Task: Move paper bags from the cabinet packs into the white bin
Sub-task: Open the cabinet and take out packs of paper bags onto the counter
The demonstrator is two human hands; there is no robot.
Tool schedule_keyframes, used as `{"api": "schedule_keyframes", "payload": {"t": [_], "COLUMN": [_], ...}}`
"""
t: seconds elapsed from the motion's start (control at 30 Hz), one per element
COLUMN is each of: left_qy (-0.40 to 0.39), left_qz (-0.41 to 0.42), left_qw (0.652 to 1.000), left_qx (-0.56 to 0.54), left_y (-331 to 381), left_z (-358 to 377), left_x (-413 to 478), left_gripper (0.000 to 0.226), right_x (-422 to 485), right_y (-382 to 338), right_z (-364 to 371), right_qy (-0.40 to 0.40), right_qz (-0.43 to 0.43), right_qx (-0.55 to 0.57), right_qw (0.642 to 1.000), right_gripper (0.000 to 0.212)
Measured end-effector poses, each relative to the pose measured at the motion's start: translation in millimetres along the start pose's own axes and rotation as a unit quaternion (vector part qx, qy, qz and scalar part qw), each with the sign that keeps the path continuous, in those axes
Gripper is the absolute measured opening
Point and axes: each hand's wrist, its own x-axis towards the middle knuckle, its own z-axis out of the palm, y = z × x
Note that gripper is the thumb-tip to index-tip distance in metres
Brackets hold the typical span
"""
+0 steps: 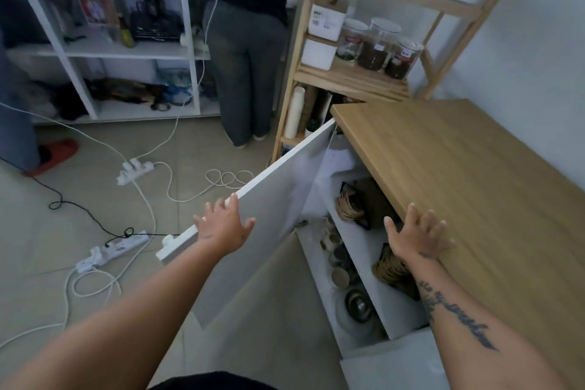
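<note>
A low white cabinet with a wooden top (474, 187) stands at the right, its white door (269, 215) swung wide open. My left hand (223, 226) rests on the door's top edge, fingers spread. My right hand (418, 236) lies flat on the front edge of the wooden top, fingers apart. Inside on the upper shelf lie brown paper bag packs with twisted handles: one pack (349, 204) at the back, another (391, 271) partly hidden under my right forearm. A white bin corner (389, 367) shows at the bottom.
Small jars and a bowl (356, 305) fill the cabinet's lower shelf. A wooden rack (348, 73) with glass jars stands behind. A person (247, 51) stands at white shelving. Power strips (134, 169) and cables lie across the tiled floor.
</note>
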Motion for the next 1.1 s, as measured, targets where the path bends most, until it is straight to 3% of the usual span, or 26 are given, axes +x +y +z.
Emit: {"api": "schedule_keyframes", "payload": {"t": [0.43, 0.93, 1.1], "left_qy": [0.001, 0.054, 0.044], "left_qz": [-0.049, 0.06, 0.115], "left_qw": [0.997, 0.992, 0.988], "left_qx": [0.062, 0.093, 0.097], "left_y": [-26, -99, -89], "left_z": [-23, -54, -53], "left_x": [74, 175, 186], "left_gripper": [0.11, 0.113, 0.102], "right_x": [37, 33, 23], "right_y": [-16, -75, -83], "right_z": [10, 5, -2], "right_qy": [0.046, -0.025, -0.043], "right_qz": [0.004, 0.126, 0.136], "right_qx": [-0.075, 0.009, 0.032], "right_qw": [0.996, 0.992, 0.989], "right_gripper": [0.085, 0.089, 0.088]}}
